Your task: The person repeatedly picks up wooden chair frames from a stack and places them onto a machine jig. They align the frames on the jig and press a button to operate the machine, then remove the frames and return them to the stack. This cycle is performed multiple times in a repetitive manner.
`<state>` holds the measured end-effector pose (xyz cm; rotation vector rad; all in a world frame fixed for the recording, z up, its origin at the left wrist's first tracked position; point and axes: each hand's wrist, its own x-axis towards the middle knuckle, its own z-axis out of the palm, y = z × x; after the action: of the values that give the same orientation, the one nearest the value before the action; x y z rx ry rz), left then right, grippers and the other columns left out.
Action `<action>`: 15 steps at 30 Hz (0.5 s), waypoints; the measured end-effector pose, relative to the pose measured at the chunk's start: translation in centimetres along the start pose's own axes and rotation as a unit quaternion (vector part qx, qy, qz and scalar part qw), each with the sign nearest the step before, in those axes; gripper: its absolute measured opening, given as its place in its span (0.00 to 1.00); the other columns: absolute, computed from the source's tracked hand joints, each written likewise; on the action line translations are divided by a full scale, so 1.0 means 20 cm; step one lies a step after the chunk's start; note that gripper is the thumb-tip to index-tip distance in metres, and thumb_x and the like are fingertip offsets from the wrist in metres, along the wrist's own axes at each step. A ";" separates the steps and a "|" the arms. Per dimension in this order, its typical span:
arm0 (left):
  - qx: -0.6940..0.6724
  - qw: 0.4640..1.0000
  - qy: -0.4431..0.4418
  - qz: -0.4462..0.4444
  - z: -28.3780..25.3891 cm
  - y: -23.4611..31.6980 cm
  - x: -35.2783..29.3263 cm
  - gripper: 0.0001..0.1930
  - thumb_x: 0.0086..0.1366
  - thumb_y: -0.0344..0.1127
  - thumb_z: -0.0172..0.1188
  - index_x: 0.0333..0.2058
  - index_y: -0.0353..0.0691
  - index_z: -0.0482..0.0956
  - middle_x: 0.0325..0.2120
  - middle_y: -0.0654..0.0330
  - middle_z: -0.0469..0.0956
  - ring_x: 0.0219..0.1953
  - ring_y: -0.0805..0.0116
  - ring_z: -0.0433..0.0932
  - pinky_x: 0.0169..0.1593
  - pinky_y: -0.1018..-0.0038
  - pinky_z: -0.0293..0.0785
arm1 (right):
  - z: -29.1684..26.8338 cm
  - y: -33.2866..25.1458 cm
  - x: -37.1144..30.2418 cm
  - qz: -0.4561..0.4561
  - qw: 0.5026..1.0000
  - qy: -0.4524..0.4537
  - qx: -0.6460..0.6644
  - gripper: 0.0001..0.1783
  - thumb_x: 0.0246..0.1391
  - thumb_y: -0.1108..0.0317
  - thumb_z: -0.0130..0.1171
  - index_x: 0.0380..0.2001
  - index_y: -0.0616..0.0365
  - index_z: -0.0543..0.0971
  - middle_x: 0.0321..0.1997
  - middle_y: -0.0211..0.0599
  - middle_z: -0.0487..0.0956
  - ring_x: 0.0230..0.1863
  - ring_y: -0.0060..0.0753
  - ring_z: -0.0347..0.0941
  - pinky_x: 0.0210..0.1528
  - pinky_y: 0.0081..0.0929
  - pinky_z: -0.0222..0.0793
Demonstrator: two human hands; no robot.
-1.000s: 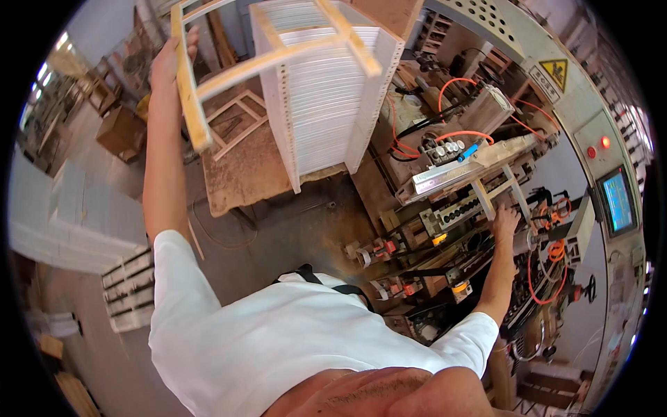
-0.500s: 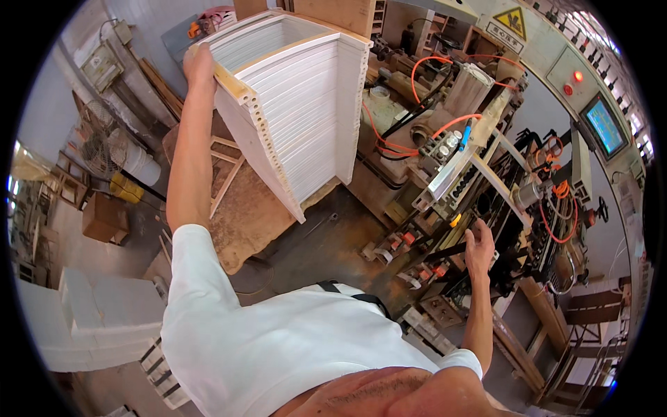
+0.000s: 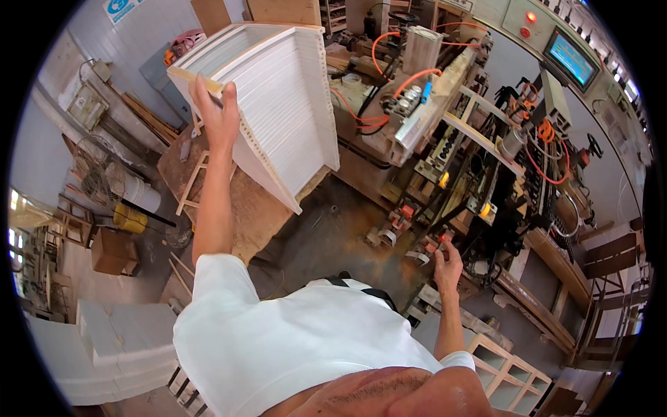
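Note:
A tall stack of white slatted frames (image 3: 281, 115) with holes along its edges stands on a worn brown board at left centre. My left hand (image 3: 217, 115) is at the stack's near top corner, thumb and fingers apart; whether it touches the top rail I cannot tell. To the right, my right hand (image 3: 447, 267) hangs with bent, parted fingers and nothing visible in it. It is nearest to the red-topped clamps (image 3: 401, 219) low on a machine. In that machine lies a pale wooden frame (image 3: 479, 135).
Orange hoses (image 3: 379, 55) run over the machine. A lit screen (image 3: 571, 58) and red lamp (image 3: 531, 17) sit at upper right. On the left are a fan (image 3: 97, 167), a yellow bucket (image 3: 130, 217) and a cardboard box (image 3: 114, 251). White blocks (image 3: 128, 333) are stacked at lower left.
My left hand has moved from the stack's far left top edge to its near corner. My right hand has lowered, away from the machine's middle. The view has turned slightly right.

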<state>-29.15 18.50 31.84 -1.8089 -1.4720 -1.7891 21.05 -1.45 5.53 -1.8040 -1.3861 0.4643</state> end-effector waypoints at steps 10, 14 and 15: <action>0.062 0.995 0.055 -0.053 0.05 0.05 -0.03 0.41 0.66 0.53 0.51 0.61 0.21 0.51 0.61 0.34 0.52 0.66 0.41 0.50 0.67 0.56 0.46 | -0.34 0.36 -0.66 0.062 0.997 0.018 -0.035 0.19 0.51 0.71 0.62 0.48 0.62 0.76 0.44 0.47 0.79 0.42 0.45 0.76 0.45 0.34 0.71; 0.068 0.992 0.103 -0.038 0.13 0.37 -0.39 0.32 0.69 0.51 0.49 0.58 0.26 0.61 0.57 0.37 0.64 0.58 0.43 0.65 0.63 0.59 0.59 | -0.62 0.31 -0.95 0.100 0.987 0.113 -0.053 0.20 0.50 0.71 0.62 0.48 0.61 0.76 0.45 0.49 0.78 0.46 0.48 0.75 0.48 0.36 0.70; -0.021 0.996 0.075 -0.048 0.18 0.35 -0.53 0.29 0.71 0.48 0.48 0.57 0.26 0.64 0.55 0.39 0.67 0.57 0.46 0.68 0.61 0.60 0.62 | -0.69 0.30 -1.02 0.088 0.982 0.155 -0.063 0.20 0.50 0.71 0.62 0.48 0.61 0.76 0.45 0.49 0.78 0.46 0.49 0.75 0.49 0.37 0.70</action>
<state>-19.20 12.55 25.35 -1.6076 -1.4978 -1.9674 27.77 -25.95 5.83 -2.0135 -1.0676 0.1746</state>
